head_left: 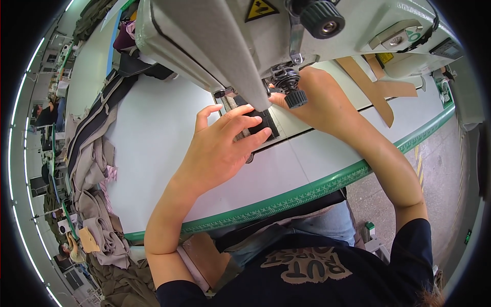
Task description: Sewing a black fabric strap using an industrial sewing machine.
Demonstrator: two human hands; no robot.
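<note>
My left hand lies over a small dark fabric piece at the sewing machine. Its fingers are spread, several tips pressing on the cloth. Beside the dark piece, a strip of grey woven fabric shows under those fingers. My right hand reaches in from the right, close to the needle area. Its fingertips come near the far end of the dark fabric, but the black thread-tension knob and the machine head hide most of the fingers. Whether they grip anything is hidden.
A green edge strip with ruler marks borders the white table. Brown card templates lie right of the machine. Beige and black garment pieces heap along the left edge. A warning sign marks the machine head.
</note>
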